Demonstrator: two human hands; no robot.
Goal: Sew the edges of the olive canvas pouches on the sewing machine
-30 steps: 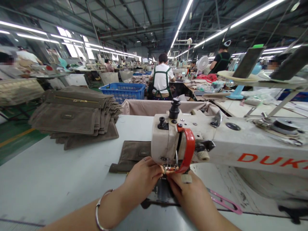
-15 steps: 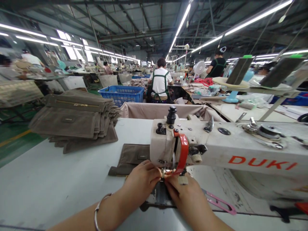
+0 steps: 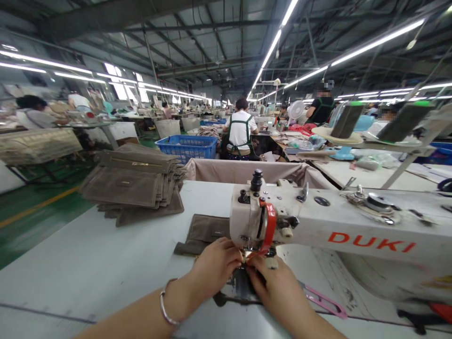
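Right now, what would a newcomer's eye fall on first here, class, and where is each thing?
Probably the white sewing machine at right, with its curved red guard and bold red DUKI lettering. Below its head, the left hand and right hand have their fingers close together. Then the thick stack of brown fabric pieces on the table's left side.

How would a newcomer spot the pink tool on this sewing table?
Find the white sewing machine lettered DUKI in red. Nearer you, beside the right hand, lies the pink tool. Its long, slotted handle is pink where the machine is white.
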